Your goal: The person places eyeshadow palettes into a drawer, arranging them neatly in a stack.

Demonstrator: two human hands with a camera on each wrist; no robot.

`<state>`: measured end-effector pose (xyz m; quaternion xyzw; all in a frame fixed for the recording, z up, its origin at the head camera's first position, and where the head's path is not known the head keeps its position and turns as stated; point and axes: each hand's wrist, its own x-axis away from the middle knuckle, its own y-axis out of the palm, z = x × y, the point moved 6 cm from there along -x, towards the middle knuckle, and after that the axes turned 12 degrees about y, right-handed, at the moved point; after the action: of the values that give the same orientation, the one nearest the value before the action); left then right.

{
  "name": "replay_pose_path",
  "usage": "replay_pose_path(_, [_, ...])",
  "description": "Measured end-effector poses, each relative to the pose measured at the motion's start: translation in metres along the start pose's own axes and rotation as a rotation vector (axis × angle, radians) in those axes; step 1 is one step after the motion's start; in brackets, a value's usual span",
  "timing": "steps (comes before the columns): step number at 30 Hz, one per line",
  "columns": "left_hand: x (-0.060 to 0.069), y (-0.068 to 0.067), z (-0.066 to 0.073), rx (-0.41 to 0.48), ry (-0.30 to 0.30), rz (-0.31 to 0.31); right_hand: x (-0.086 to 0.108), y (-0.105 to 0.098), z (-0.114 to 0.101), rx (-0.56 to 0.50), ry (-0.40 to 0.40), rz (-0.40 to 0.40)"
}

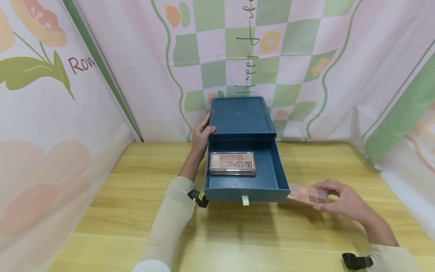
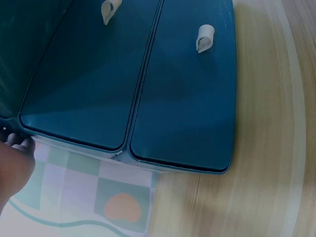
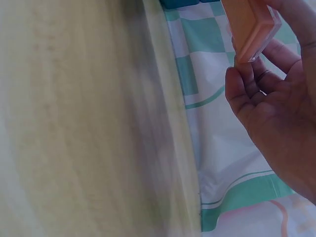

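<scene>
A dark blue drawer unit [image 1: 239, 115] stands at the table's back edge, its top drawer [image 1: 268, 173] pulled out. Inside, on the left, lies an eyeshadow palette [image 1: 232, 162] with a clear lid lettered "sweet mint". My left hand [image 1: 201, 136] rests against the unit's left side, thumb over the top edge; the left wrist view shows only part of that hand [image 2: 17, 165]. To the right of the drawer, my right hand [image 1: 343, 202] grips a pinkish eyeshadow palette [image 1: 307, 194] by its right end. The right wrist view shows this palette's edge [image 3: 254, 29] between thumb and fingers.
Two shut lower drawers [image 2: 182, 94] with pale pull tabs appear in the left wrist view. A wooden table [image 1: 136, 211] lies beneath. Patterned curtains [image 1: 210, 45] hang behind and at both sides. Dark wrist devices [image 1: 357, 260] sit at both sleeves.
</scene>
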<state>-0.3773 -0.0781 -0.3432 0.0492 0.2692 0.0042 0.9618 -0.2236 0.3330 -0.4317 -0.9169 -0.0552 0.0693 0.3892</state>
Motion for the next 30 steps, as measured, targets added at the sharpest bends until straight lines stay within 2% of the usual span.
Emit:
replay_pose_path(13, [0.001,0.0,-0.002,0.005,-0.004,0.005,0.001,-0.023,-0.01,-0.023,-0.041,0.051])
replay_pose_path(24, [0.001,0.0,-0.001,-0.007,-0.003,-0.002,-0.001,-0.042,-0.018,0.019,0.0,0.057])
replay_pose_path(30, [0.0,0.0,-0.001,0.001,0.0,0.003,-0.004,-0.05,-0.029,-0.003,-0.075,0.081])
